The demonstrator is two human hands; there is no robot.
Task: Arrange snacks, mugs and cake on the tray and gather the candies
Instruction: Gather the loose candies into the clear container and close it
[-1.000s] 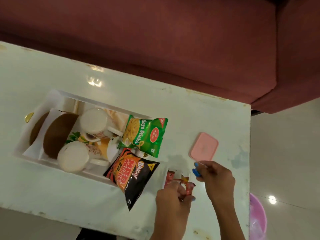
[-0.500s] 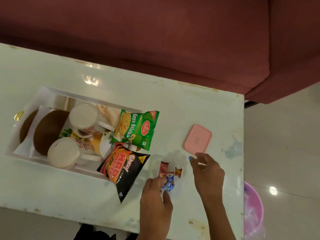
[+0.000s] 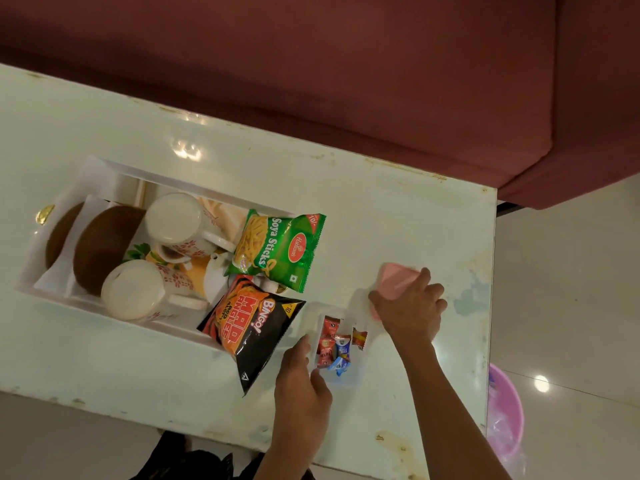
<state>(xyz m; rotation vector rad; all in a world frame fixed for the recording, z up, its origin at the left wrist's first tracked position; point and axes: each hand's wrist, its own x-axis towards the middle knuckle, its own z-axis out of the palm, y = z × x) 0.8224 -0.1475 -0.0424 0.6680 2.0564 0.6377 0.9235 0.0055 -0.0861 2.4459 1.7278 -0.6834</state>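
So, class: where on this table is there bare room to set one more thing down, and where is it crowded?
Free: the table strip between the tray and the sofa, and the near-left corner below the tray. Crowded: the tray itself, and the patch around the candy box, where the Bingo packet, left hand and right hand with the pink lid meet.

I am in the sitting room of a home. Right ahead of me runs a deep maroon upholstered sofa (image 3: 346, 64), its cushions pushed close to the far edge of the low, glossy white coffee table (image 3: 398, 230) I lean over. Pale polished floor tiles (image 3: 571, 271) gleam to my right, where a pink plastic tub (image 3: 507, 420) stands beside the table.
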